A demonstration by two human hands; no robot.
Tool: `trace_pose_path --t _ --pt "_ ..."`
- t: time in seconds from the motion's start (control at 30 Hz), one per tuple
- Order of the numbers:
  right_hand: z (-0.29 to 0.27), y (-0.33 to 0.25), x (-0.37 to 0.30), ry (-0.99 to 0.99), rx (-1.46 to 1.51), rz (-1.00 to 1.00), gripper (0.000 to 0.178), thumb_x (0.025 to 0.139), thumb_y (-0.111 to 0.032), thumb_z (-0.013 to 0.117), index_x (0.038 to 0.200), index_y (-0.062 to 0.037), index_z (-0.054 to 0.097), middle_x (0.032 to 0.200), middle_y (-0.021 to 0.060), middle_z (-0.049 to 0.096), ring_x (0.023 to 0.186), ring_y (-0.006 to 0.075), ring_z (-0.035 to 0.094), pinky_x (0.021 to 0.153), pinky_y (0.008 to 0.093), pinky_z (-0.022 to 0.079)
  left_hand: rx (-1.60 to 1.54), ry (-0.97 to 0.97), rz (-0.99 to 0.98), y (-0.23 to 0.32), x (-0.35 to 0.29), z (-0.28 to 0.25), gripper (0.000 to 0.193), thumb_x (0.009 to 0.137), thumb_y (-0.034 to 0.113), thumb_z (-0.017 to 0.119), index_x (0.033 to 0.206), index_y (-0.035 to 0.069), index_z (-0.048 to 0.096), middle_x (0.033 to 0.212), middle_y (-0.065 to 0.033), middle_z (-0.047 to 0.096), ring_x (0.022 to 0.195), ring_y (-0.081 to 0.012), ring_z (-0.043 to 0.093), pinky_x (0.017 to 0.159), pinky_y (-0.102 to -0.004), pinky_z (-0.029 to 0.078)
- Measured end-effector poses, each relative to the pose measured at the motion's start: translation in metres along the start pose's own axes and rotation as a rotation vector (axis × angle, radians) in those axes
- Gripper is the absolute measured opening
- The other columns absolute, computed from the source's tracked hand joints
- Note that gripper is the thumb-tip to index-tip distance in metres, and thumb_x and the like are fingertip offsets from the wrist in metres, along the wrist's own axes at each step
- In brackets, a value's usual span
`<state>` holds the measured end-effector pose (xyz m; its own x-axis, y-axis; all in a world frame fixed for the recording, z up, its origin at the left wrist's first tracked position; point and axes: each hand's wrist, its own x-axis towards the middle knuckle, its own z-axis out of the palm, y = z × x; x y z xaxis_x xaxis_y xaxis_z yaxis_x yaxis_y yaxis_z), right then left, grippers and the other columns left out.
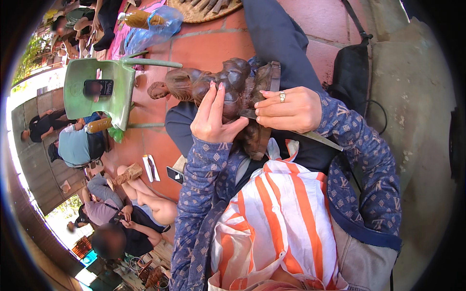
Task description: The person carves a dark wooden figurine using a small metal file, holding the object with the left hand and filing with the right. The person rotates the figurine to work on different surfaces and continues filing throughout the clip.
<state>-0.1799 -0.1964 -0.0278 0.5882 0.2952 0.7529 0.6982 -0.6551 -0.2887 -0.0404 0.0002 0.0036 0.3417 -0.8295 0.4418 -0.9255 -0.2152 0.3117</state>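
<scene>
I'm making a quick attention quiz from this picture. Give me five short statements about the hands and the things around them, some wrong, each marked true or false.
1. The left hand touches the carving. True.
2. The right hand is empty. False: the right hand holds a flat tool.
3. The chair is red. False: the chair is green.
4. In the picture, the blue bag lies left of the round tray. True.
5. The striped cloth is blue and white. False: its stripes are orange and white.
</scene>
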Motion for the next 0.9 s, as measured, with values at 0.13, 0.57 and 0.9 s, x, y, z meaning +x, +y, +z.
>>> trace_pose_path --t 0.13,0.57,0.9 --pt "-0.027 -0.001 0.004 0.285 0.061 0.069 0.017 0.082 -0.006 0.066 0.096 0.0032 0.069 0.097 0.0184 0.069 0.097 0.0310 0.069 0.075 0.0365 0.060 -0.147 -0.013 -0.142 -0.001 -0.001 -0.011 0.072 0.060 0.020 0.082 0.124 -0.005 0.059 0.119 -0.0247 0.062 0.105 -0.0342 0.065 0.088 -0.0373 0.054" --pt "-0.006 -0.001 0.030 -0.288 -0.069 0.093 0.023 0.069 -0.016 0.063 0.091 -0.0071 0.067 0.094 0.0029 0.066 0.085 0.0180 0.065 0.066 0.0307 0.056 0.040 -0.123 -0.128 0.011 -0.009 -0.001 0.082 0.063 0.011 0.076 0.139 0.003 0.047 0.139 -0.0248 0.044 0.121 -0.0400 0.048 0.102 -0.0446 0.042" --pt "-0.003 0.000 0.031 -0.303 -0.106 0.063 0.024 0.068 -0.018 0.063 0.089 -0.0092 0.068 0.094 -0.0002 0.067 0.080 0.0169 0.065 0.061 0.0285 0.055 0.032 -0.097 -0.110 0.010 -0.010 0.001 0.083 0.060 0.011 0.077 0.138 0.003 0.049 0.138 -0.0256 0.046 0.121 -0.0402 0.050 0.102 -0.0454 0.042"
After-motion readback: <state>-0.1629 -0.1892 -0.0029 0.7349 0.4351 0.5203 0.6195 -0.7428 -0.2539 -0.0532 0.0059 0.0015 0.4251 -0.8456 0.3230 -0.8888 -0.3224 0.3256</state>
